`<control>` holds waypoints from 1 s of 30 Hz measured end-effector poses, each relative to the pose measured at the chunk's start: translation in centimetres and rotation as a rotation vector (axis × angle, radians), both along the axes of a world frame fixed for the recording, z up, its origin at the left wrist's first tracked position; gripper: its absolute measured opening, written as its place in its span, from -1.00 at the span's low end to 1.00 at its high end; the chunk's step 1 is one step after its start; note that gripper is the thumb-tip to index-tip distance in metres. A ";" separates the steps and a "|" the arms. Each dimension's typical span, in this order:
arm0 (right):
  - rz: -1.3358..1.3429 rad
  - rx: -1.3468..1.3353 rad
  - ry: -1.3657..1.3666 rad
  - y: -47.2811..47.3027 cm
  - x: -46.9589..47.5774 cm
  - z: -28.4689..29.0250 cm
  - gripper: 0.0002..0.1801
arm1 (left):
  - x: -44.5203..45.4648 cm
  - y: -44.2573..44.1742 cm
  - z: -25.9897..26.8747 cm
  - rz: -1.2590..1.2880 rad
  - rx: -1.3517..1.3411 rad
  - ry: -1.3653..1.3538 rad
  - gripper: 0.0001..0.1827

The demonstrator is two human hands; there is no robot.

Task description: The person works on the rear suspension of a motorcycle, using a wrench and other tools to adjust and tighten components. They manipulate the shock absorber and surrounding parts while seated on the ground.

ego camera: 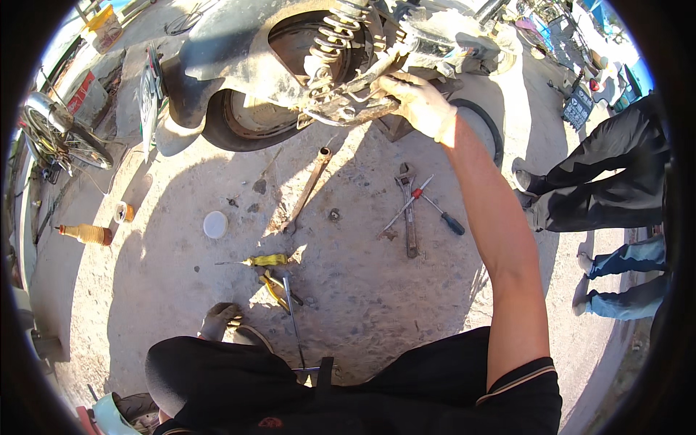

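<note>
My right hand [416, 103], in a pale work glove, reaches forward to the underside of a dusty vehicle's rear suspension. Its fingers close around a metal arm [375, 111] below the coil spring [340, 30]; the palm side is hidden. Beside it are the grimy wheel [250, 117] and the large fender [228, 49]. My left hand [217, 321], also gloved, hangs low beside my left knee, near my shoe [253, 337]. Its fingers look curled, but their inner side is out of sight. Yellow-handled pliers [276, 291] lie on the ground close to it.
On the concrete lie a box-end wrench [307, 190], an adjustable wrench [409, 212], crossed screwdrivers [446, 217], a yellow-handled screwdriver [266, 260], a long metal rod tool [293, 321] and a white lid [215, 224]. A bottle [87, 234] stands left. Two people's legs [598, 201] are at right.
</note>
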State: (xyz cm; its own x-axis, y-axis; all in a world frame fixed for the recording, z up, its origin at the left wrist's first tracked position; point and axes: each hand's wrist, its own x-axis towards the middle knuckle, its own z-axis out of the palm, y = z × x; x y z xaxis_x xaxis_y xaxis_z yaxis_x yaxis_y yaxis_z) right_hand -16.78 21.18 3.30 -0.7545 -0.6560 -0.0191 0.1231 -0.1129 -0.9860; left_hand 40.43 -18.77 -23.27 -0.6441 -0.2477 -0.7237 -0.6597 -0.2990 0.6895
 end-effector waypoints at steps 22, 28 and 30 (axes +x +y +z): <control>-0.158 0.884 1.397 -5.7 8.2 7.5 -0.74 | 0.1 -0.1 0.5 0.028 0.022 0.009 -0.71; -0.096 0.914 1.855 -7.0 8.0 6.3 -0.76 | 0.4 -0.4 -0.2 0.035 0.008 0.028 -0.71; -0.075 0.900 1.873 -7.1 7.9 6.6 -0.78 | 0.3 -0.3 -0.3 0.037 0.008 0.024 -0.71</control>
State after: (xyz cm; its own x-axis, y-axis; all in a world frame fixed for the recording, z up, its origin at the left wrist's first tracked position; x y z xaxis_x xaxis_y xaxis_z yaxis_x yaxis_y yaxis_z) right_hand -8.84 14.10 9.89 -0.2586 -0.8774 0.4041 -0.8474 0.4069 0.3412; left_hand 40.76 -19.11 -23.56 -0.6517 -0.2661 -0.7103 -0.6314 -0.3286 0.7024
